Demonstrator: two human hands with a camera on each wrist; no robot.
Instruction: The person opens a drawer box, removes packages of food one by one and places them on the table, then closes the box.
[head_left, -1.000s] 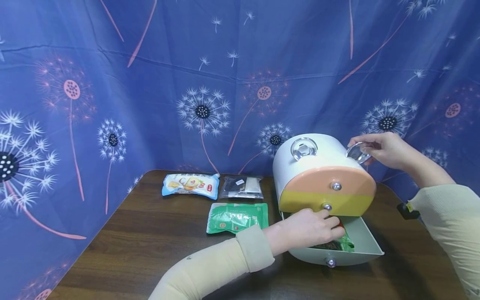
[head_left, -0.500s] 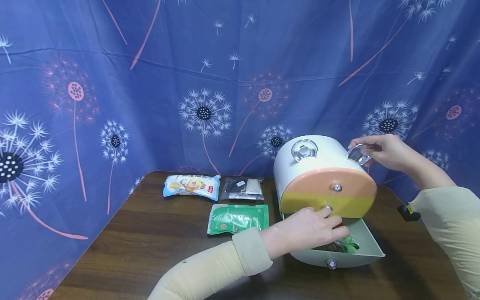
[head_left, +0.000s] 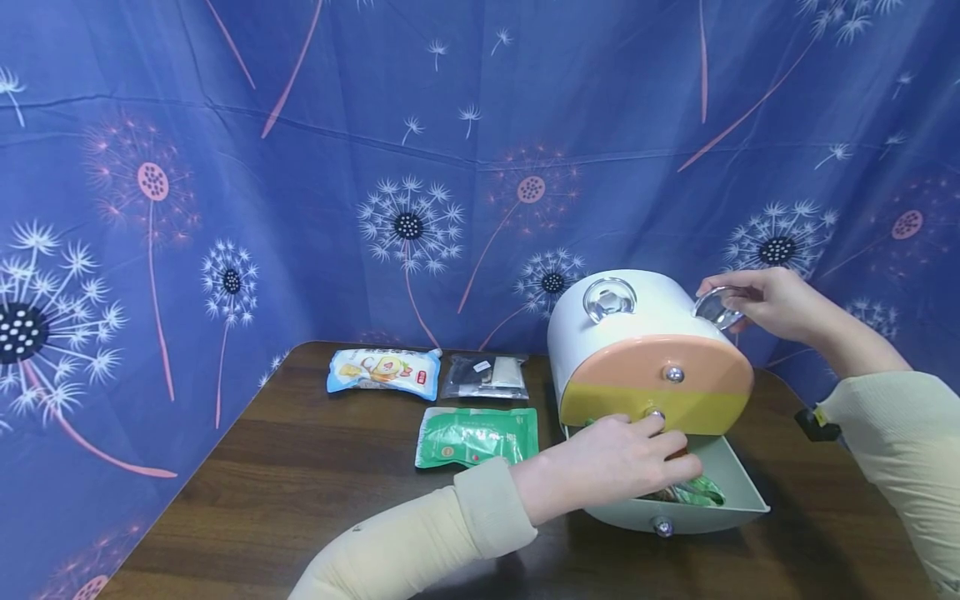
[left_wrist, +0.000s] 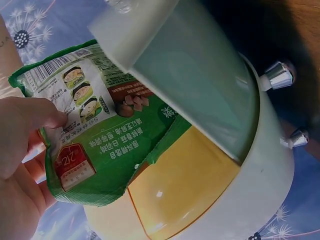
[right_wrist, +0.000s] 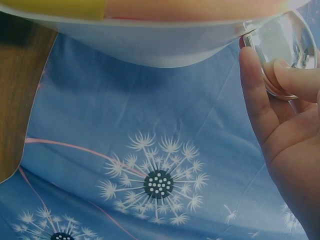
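Note:
A white drawer box [head_left: 663, 302] with a peach and a yellow drawer front stands at the right of the table. Its pale green bottom drawer [head_left: 738, 479] is pulled out. My left hand [head_left: 622, 458] is over this drawer and grips a green printed food packet [left_wrist: 107, 130], thumb on the face and fingers behind. In the head view the hand hides much of the packet; one green end shows beside the fingers. At the box's top right, my right hand [head_left: 780, 304] pinches a shiny silver disc [right_wrist: 280, 45] between thumb and fingers.
Left of the box, a green packet [head_left: 476, 435] lies on the wooden table [head_left: 300, 500]. Behind it are a white and blue snack bag [head_left: 384, 372] and a clear and dark pouch [head_left: 485, 377]. A blue dandelion-print cloth [head_left: 315, 192] hangs behind.
My left hand has shifted slightly to the right within the drawer, and the visible end of the green packet has moved right with it. The right hand keeps its hold on the silver disc.

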